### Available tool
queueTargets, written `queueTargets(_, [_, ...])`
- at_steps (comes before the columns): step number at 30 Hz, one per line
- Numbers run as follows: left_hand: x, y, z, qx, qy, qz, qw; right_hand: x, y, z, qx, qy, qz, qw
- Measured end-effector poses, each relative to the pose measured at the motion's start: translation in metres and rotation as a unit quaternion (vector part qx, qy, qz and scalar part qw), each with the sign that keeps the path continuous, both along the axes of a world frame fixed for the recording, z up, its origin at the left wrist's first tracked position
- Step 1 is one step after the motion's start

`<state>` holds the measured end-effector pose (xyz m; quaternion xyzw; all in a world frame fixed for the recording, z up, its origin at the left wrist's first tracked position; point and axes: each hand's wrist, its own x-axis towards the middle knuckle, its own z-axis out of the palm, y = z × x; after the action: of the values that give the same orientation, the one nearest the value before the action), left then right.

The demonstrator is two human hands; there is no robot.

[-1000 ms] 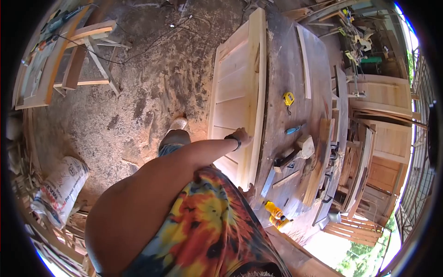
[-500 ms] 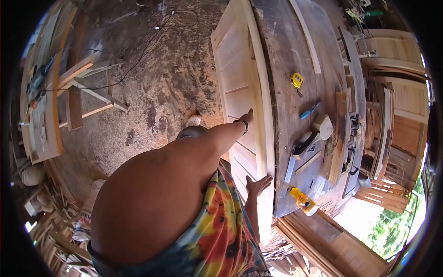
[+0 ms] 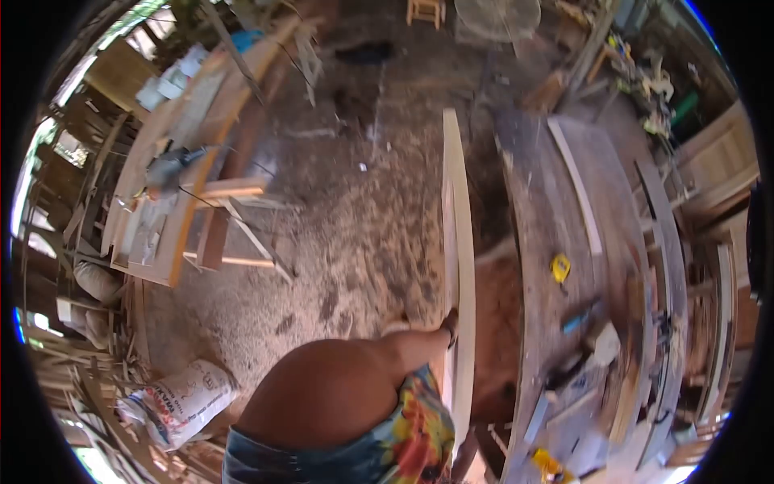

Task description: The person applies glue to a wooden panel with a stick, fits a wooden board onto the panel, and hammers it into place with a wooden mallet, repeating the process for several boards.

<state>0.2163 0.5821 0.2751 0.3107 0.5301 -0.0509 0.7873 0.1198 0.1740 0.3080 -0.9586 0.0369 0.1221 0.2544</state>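
A long pale wooden panel point(image 3: 462, 242) stands on edge between my body and the workbench, its narrow edge facing up. My left hand point(image 3: 451, 324) grips it at its near side, with the fingers partly blurred. My left arm reaches across from the bare shoulder. My right hand is not visible; the shirt and the panel's lower end fill that area. On the workbench point(image 3: 544, 210) to the right lie a yellow tape measure point(image 3: 560, 268), a blue-handled tool point(image 3: 580, 319), a mallet point(image 3: 603, 345) and a yellow bottle point(image 3: 550, 465).
At the left, a trestle table point(image 3: 179, 250) holds a power tool point(image 3: 171, 165). A printed sack point(image 3: 187, 402) lies on the floor point(image 3: 347, 234) at the lower left. A small wooden stool point(image 3: 425, 11) and a round fan-like object point(image 3: 497, 16) stand at the far end.
The panel has come away from the workbench, leaving a gap, and now appears almost edge-on. My left hand remains on it; my right hand has gone out of sight. The view has shifted.
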Motion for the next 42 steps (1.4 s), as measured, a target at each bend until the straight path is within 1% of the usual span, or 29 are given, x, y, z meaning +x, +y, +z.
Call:
queueTargets(3, [-0.020,0.007,0.024,0.025,0.008,-0.075,0.997,0.008,0.035,-0.011,-0.058,0.033,0.028,0.997])
queueTargets(8, [-0.061,0.010,0.072,0.097,0.033,-0.218,0.971,0.016,0.065,-0.021,-0.080,0.066,0.063,0.993])
queueTargets(13, [-0.093,0.021,0.138,0.162,0.050,-0.368,0.914,0.021,0.085,-0.027,-0.087,0.089,0.086,0.988])
queueTargets(20, [-0.125,0.050,0.234,0.216,0.071,-0.507,0.832,0.015,0.093,-0.029,-0.107,0.120,0.090,0.983])
queueTargets(28, [-0.134,0.085,0.309,0.272,0.088,-0.582,0.761,0.003,0.074,-0.017,-0.103,0.134,0.116,0.979])
queueTargets(32, [-0.129,0.087,0.344,0.265,0.102,-0.631,0.722,-0.007,0.051,-0.007,-0.113,0.185,0.100,0.971])
queueTargets(36, [-0.116,0.099,0.376,0.265,0.120,-0.640,0.711,0.004,0.052,-0.005,-0.105,0.234,0.087,0.963])
queueTargets(38, [-0.103,0.097,0.388,0.252,0.135,-0.598,0.749,0.012,0.048,-0.009,-0.103,0.261,0.086,0.956])
queueTargets(39, [-0.095,0.098,0.386,0.250,0.136,-0.577,0.766,0.017,0.045,-0.012,-0.104,0.272,0.087,0.953])
queueTargets(42, [-0.080,0.096,0.356,0.244,0.121,-0.522,0.808,0.031,0.036,-0.027,-0.099,0.317,0.097,0.938])
